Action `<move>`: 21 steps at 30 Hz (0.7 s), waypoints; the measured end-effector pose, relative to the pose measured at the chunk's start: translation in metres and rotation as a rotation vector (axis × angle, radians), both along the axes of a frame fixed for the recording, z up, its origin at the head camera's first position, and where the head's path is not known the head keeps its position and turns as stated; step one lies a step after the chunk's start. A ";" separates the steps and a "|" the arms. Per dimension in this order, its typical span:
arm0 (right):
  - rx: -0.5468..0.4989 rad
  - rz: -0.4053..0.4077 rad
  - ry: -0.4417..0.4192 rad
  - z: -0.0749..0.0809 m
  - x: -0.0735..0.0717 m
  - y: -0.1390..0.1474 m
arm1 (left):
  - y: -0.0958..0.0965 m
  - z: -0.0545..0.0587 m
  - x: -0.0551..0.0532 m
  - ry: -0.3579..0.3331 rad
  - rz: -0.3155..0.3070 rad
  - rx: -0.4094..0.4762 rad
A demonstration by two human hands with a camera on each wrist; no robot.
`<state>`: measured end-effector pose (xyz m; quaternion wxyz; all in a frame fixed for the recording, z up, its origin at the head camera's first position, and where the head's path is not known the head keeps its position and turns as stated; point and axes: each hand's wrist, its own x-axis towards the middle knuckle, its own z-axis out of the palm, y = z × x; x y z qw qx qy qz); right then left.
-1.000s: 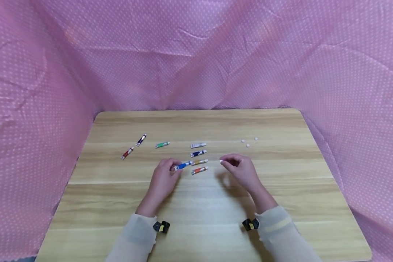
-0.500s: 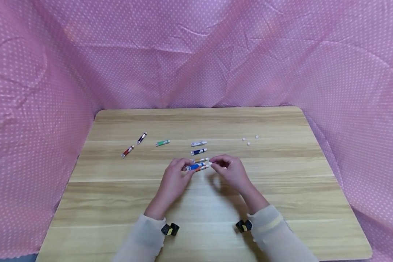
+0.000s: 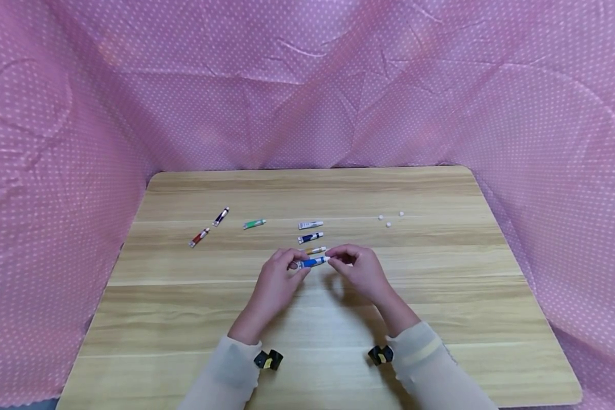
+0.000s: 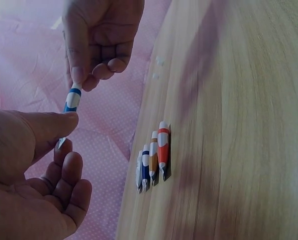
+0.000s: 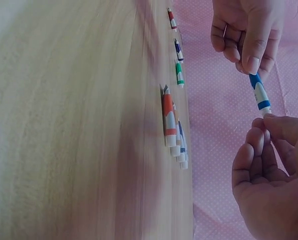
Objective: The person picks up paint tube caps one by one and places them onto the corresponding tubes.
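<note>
Blue tube (image 3: 314, 262) in pinch of left hand (image 3: 278, 280) and right hand (image 3: 363, 271), orange tube (image 4: 162, 146) below

At upper right, the left hand (image 5: 252, 35) pinched a blue tube (image 5: 259, 92); at lower right, the right hand (image 5: 273, 175) pinched its white end (image 5: 266, 113). Four tubes (image 5: 171, 131), orange foremost, lay mid-frame on the table (image 5: 79, 120); dotted pink cloth (image 5: 213, 135) showed at right.

Soft, even light brightens the flat, pale wood-grain table (image 3: 318, 364), with a faint sheen at its near middle. A brownish shadow lies on the near side of the person's bare right hand (image 3: 361, 272). The pink, white-dotted fabric curtain (image 3: 225, 114) looks stretched towards the left and right edges. Both wrist views are dimmer and hazy, with broad, blurry-edged shadows across the wood
</note>
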<state>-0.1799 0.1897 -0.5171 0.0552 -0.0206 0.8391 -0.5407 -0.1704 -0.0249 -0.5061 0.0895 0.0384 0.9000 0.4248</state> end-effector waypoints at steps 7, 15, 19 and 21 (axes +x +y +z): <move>-0.006 0.007 -0.040 0.001 0.000 0.001 | 0.002 0.003 0.000 0.023 -0.007 -0.031; -0.032 0.028 -0.077 -0.004 0.000 0.002 | 0.003 -0.001 0.003 0.184 -0.077 -0.160; -0.028 0.034 -0.077 -0.007 0.000 0.001 | 0.004 -0.001 0.003 0.223 -0.110 -0.175; -0.025 0.029 -0.084 -0.007 0.000 0.001 | 0.005 -0.001 0.003 0.221 -0.119 -0.171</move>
